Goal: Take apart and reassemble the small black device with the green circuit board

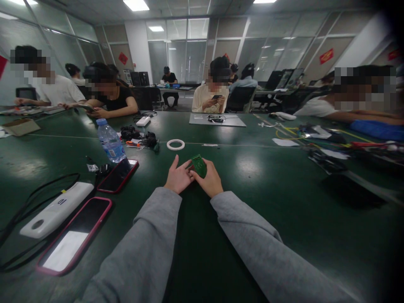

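Note:
Both my hands rest on the dark green table [259,219], close together, in grey sleeves. My right hand [208,180] is closed round a small green circuit board [199,164], which is tilted up. My left hand [178,176] touches the board's left edge with its fingertips; its index finger points forward. A white tape ring [176,144] lies on the table just beyond the hands.
On the left lie two phones [118,176] [74,235], a white power bank [57,209] with a black cable, and a water bottle [110,141]. Black parts [140,136] lie behind it. Cables and tools clutter the right. Several people sit around the table's far side.

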A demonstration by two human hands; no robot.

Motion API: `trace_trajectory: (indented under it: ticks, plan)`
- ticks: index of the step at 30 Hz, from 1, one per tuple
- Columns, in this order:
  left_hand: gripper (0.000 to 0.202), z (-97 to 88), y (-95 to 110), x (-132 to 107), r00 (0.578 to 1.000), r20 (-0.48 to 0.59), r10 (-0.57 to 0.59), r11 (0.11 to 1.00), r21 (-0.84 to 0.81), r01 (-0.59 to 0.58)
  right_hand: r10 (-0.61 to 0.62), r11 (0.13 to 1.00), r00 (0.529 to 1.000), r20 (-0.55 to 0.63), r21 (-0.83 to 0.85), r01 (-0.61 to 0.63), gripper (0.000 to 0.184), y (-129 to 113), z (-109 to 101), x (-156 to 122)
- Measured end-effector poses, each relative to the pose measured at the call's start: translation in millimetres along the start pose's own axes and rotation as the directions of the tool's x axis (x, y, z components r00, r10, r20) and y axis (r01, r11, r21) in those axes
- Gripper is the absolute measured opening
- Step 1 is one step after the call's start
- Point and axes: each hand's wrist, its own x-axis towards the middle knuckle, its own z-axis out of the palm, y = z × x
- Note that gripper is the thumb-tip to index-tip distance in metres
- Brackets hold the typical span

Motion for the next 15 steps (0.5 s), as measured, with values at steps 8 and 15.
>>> trace_trajectory:
  ticks: [8,15]
  plan:
    - [0.058,-1.3,-0.1,1.7,1.0,-0.022,-0.017,0.999,0.051,0.018,0.374,0.904,0.924,0.083,0.191,-0.383,0.05,35.9,-11.7,11.4]
    - [0.05,-4.5,2.7,2.0,0.996,-0.064,0.057,0.995,0.087,-0.051,0.319,0.589,0.665,0.675,0.409,-0.697,0.055,77.3,-105.2,2.0]
